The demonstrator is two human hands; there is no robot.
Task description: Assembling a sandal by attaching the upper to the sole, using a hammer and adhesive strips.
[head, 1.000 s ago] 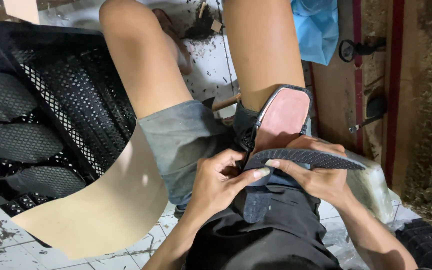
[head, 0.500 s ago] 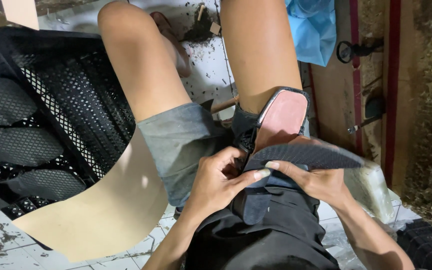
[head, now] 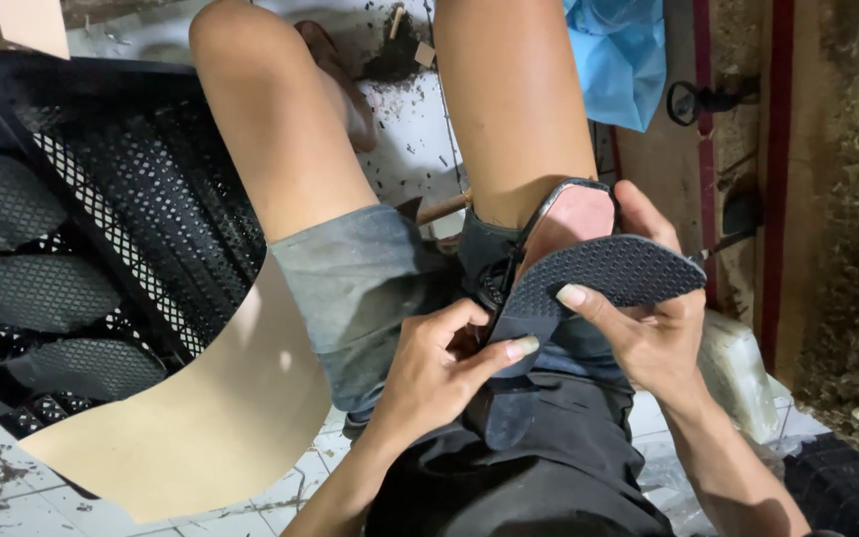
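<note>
Left hand [head: 439,363] pinches the sole's [head: 608,273] heel end; right hand [head: 653,323] cradles it, thumb on top. Pressing evenly along the edge against the pink last [head: 574,219] would seat it best.

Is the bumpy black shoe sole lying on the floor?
No, the black shoe sole is held up over the lap by the left hand and right hand.

Left hand [head: 439,363]: fingertips tucked out of sight under the dark textured sole [head: 599,278] | Right hand [head: 648,318]: palm masked by that sole | Pink-lined shoe piece [head: 574,219] behind the sole: lower half covered | Black mesh crate [head: 131,209] left of the sole: cut by frame edge | Blue bag [head: 618,55] above the sole: top cropped
</note>
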